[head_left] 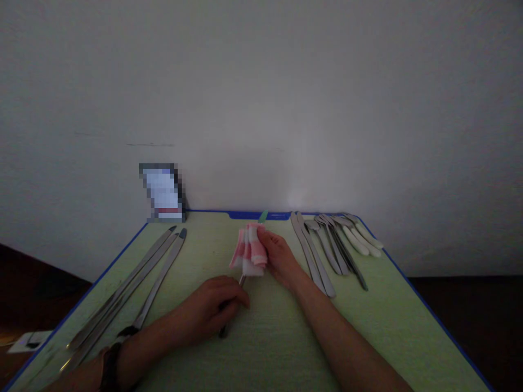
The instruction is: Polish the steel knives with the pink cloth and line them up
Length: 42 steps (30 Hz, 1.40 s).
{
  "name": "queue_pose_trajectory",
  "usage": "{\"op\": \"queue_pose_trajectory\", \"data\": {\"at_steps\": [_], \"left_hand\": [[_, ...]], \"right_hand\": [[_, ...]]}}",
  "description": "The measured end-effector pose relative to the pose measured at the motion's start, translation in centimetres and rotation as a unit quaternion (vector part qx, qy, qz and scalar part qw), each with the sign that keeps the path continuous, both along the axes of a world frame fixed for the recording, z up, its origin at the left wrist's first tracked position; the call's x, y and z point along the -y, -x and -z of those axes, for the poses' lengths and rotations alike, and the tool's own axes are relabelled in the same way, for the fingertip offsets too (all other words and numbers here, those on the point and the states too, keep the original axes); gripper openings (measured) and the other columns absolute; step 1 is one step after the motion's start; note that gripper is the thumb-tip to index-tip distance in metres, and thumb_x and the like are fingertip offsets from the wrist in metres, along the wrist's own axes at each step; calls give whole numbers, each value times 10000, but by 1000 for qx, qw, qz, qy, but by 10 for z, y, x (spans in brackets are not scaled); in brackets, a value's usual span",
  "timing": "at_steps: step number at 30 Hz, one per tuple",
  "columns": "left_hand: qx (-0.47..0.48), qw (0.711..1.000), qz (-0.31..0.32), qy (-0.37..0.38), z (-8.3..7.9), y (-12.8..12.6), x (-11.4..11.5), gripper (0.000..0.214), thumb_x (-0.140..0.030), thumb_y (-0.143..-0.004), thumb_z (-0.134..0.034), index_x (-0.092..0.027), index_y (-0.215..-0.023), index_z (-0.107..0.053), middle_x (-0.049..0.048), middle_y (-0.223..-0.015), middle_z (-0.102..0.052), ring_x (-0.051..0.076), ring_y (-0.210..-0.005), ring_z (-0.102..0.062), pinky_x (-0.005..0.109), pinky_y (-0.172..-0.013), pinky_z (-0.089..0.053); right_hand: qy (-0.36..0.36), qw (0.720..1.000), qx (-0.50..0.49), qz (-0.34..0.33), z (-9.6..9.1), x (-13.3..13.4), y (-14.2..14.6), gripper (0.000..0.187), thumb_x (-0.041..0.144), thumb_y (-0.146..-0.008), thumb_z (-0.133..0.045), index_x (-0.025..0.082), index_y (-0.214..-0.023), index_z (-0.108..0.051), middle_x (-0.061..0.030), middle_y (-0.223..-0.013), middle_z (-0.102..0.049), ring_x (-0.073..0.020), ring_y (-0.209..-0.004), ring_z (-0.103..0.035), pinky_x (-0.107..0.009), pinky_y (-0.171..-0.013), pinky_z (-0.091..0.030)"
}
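Observation:
My left hand [214,307] is closed around the handle of a metal utensil [232,310] that lies along the green table [379,326]. My right hand [280,258] grips a pink and white cloth [249,250], which is wrapped round the far end of that utensil. The utensil's head is hidden inside the cloth, so I cannot make out what kind it is.
A few long metal pieces [134,288] lie in a row at the left. Several spoons, forks and knives [335,245], some with white handles, lie at the back right. A blurred card [163,193] stands against the wall at the table's back left corner.

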State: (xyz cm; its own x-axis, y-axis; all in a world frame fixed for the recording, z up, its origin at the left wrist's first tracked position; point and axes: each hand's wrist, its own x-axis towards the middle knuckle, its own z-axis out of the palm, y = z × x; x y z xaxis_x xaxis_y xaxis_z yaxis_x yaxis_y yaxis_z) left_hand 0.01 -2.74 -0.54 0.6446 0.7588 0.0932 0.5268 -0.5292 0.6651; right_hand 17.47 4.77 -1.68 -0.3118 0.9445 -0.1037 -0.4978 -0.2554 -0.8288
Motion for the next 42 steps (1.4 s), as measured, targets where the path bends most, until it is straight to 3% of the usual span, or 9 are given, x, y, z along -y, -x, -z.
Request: {"op": "queue_pose_trajectory", "data": {"at_steps": [4,10,15,19,25,32,42], "left_hand": [[0,1000,-10,8,0,-1,0,238,-139,-846,-437,-190,-892,-665,16,-792,-654,128,-728,-567,249,-735,-453],[-17,1000,7,-10,-2,-3,-1,230,-105,-804,-457,-186,-834,-670,17,-745,-649,136,-716,-582,250,-719,-445],[-19,998,41,-38,-4,-4,0,234,-69,-795,-457,-182,-822,-660,19,-725,-649,147,-727,-579,252,-718,-429],[-17,998,50,-41,-6,-4,0,233,-70,-803,-452,-175,-825,-659,23,-725,-655,151,-725,-578,256,-713,-424],[-19,998,42,-37,-5,-4,0,230,-66,-798,-461,-171,-827,-664,26,-725,-650,150,-728,-579,256,-714,-422],[-12,998,44,-38,-4,-3,-1,219,-76,-806,-463,-181,-822,-655,15,-719,-642,148,-725,-575,252,-704,-414],[-20,998,49,-37,-2,-1,0,208,-106,-861,-440,-182,-869,-634,20,-773,-649,154,-769,-582,264,-750,-422]], "right_hand": [[-14,1000,11,-17,1,1,1,359,496,-697,-712,160,-825,-710,2,-666,-659,-109,-582,-520,-227,-566,-409],[57,993,-63,82,0,-6,0,302,460,-717,-706,183,-837,-708,2,-723,-676,-127,-664,-575,-248,-663,-465],[113,977,-128,124,-5,-8,-4,283,468,-779,-648,197,-839,-703,-11,-877,-702,-120,-762,-618,-228,-748,-497],[108,979,-117,125,-8,-5,-5,310,491,-762,-654,199,-854,-697,-28,-926,-705,-146,-840,-633,-242,-761,-513],[75,988,-114,78,-8,-7,-8,409,596,-712,-638,199,-799,-688,-79,-784,-700,-250,-869,-650,-367,-706,-543],[139,971,-166,100,-10,-5,-6,253,413,-781,-668,168,-838,-693,9,-674,-672,-117,-635,-615,-228,-672,-518],[115,980,-135,93,-7,-5,-5,333,491,-710,-717,170,-788,-671,23,-669,-645,-111,-626,-570,-242,-653,-478]]}}
